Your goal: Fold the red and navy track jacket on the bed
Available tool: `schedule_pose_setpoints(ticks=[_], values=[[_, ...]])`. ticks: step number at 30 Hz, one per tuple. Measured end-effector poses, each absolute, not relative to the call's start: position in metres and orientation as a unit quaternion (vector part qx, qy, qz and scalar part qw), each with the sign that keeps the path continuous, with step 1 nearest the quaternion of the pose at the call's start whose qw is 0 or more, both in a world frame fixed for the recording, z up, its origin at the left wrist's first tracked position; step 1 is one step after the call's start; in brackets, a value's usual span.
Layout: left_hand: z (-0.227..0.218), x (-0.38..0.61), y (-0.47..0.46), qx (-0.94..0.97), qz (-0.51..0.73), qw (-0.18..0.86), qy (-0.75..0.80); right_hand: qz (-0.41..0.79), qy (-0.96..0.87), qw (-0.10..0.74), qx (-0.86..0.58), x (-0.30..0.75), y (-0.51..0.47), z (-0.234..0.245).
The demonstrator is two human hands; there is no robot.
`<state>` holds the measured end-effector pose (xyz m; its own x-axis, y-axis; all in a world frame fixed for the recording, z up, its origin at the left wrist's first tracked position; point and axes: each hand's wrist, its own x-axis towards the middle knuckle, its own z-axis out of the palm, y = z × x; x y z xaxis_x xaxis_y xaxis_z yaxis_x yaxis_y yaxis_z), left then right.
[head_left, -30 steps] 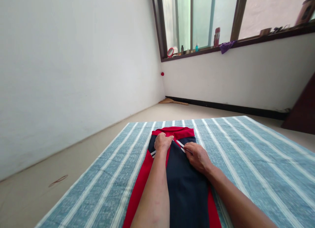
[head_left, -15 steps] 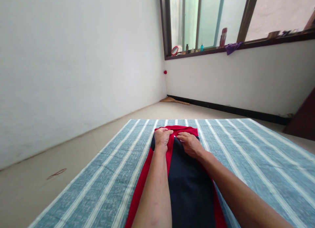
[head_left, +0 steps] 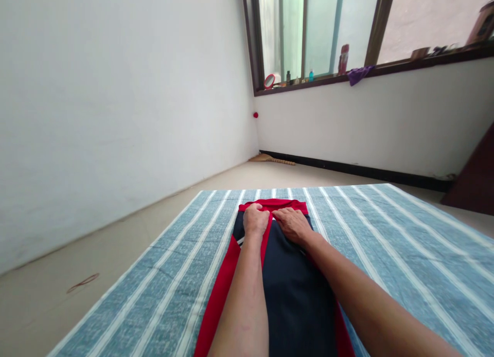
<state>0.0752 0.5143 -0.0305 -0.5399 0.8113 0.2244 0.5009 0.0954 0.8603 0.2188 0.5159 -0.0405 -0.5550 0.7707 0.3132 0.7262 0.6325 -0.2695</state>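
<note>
A dark navy garment (head_left: 295, 295) with red panels and a red band at its far end lies lengthwise on the striped cloth, running out of view below. My left hand (head_left: 255, 220) is closed on its far part, fingers curled at the red strip down the middle. Beside it my right hand (head_left: 292, 224) rests on the fabric just below the red band, palm down, with its fingers stretched out toward the strip. Both forearms cover parts of the garment. Small white stripes show near its upper sides.
The blue-and-white striped cloth (head_left: 162, 280) covers a flat surface with its far edge ahead. Beyond are a broom (head_left: 266, 157) on the floor, a thin loop of cord (head_left: 83, 283) at left, and a window sill (head_left: 320, 81) with a bottle (head_left: 343, 59), a purple cloth (head_left: 358, 75) and a round mirror (head_left: 269, 81).
My right hand's fingers have flattened onto the fabric and lie closer to the left hand. The left hand keeps its hold. The whole view has shifted slightly.
</note>
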Motion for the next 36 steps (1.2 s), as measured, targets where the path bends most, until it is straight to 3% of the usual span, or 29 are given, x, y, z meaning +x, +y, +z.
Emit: schedule_pose_setpoints(ticks=[18, 36], values=[[-0.044, 0.074, 0.515, 0.506, 0.409, 0.163, 0.742, 0.081, -0.858, 0.255, -0.438, 0.229, 0.484, -0.040], [-0.055, 0.075, 0.527, 0.513, 0.449, 0.161, 0.714, 0.081, -0.875, 0.153, -0.453, 0.244, 0.464, -0.030]])
